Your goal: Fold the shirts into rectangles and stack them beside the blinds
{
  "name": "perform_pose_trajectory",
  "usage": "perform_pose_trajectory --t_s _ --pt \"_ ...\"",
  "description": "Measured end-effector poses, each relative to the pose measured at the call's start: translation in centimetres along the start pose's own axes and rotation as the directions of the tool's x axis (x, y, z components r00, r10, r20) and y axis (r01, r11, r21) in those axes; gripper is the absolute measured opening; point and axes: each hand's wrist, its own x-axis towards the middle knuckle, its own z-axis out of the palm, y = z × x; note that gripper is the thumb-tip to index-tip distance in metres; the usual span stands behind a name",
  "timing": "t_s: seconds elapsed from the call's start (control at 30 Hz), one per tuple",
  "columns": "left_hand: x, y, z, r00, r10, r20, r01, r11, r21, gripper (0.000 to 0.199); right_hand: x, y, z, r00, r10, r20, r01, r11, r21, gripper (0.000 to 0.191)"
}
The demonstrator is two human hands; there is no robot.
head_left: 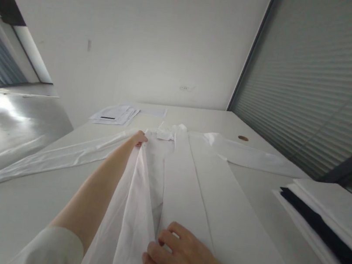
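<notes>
A long white shirt (195, 179) lies spread on the table, its collar (166, 131) at the far end and its sleeves stretched out to both sides. My left hand (140, 139) reaches far forward and is closed on the shirt's left front panel near the shoulder. From there the panel hangs lifted in folds. Close to me, my right hand (180, 256) has its fingers curled over the lower part of the same panel's edge, pinching the cloth; the fingertips are partly hidden. The right front panel lies flat.
Loose papers (115, 114) lie at the table's far left. A stack of folded white and black cloth (331, 217) sits at the right edge. Behind it stands a glass partition with blinds (315, 82). A round cable hole (243, 138) is in the tabletop at the far right.
</notes>
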Motion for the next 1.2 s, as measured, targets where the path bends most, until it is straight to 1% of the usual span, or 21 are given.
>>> perform_pose_trajectory --t_s 0.13,0.3,0.4,0.47,0.6,0.73,0.87,1.0,1.1,1.2 --pt "1.2 1.1 1.1 0.999 0.019 -0.049 -0.02 1.0 -0.015 0.035 -0.9 -0.1 -0.4 0.998 0.014 -0.062 -0.016 1.0 -0.026 0.009" --pt "1.5 3.7 2.6 0.982 0.071 -0.175 -0.071 0.997 0.002 0.035 -2.3 -0.5 -0.3 0.994 0.026 -0.102 -0.033 0.997 -0.069 0.013" --pt "0.9 5.7 3.3 0.964 0.091 -0.251 -0.085 0.996 0.034 0.037 -3.0 -0.7 -0.7 0.993 0.077 -0.09 -0.082 0.995 -0.058 0.013" --pt "0.2 6.9 3.8 0.953 0.112 -0.28 -0.098 0.993 0.064 0.036 -3.4 -0.8 -1.3 0.993 0.099 -0.071 -0.102 0.994 -0.043 0.011" --pt "-1.1 8.8 5.0 0.931 0.201 -0.305 -0.163 0.976 0.147 0.037 -4.0 -1.0 -2.1 0.991 0.118 -0.064 -0.121 0.991 -0.053 0.011" --pt "-2.1 10.2 6.5 0.902 0.31 -0.301 -0.244 0.94 0.237 0.044 -4.6 -1.4 -2.2 0.987 0.144 -0.067 -0.149 0.985 -0.086 0.015" --pt "-2.9 11.3 7.5 0.891 0.365 -0.271 -0.287 0.914 0.288 0.047 -5.3 -1.7 -2.3 0.982 0.179 -0.061 -0.185 0.977 -0.111 0.016" --pt "-2.6 11.8 7.5 0.889 0.35 -0.294 -0.263 0.918 0.298 0.042 -6.0 -1.9 -2.1 0.976 0.212 -0.054 -0.217 0.97 -0.109 0.016" --pt "-1.8 11.6 7.1 0.888 0.325 -0.324 -0.232 0.927 0.294 0.039 -6.7 -2.1 -1.1 0.974 0.225 -0.024 -0.226 0.969 -0.096 0.015" --pt "-1.0 11.1 6.9 0.892 0.311 -0.329 -0.218 0.932 0.29 0.038 -7.5 -2.3 0.7 0.968 0.251 0.019 -0.249 0.966 -0.072 0.01"
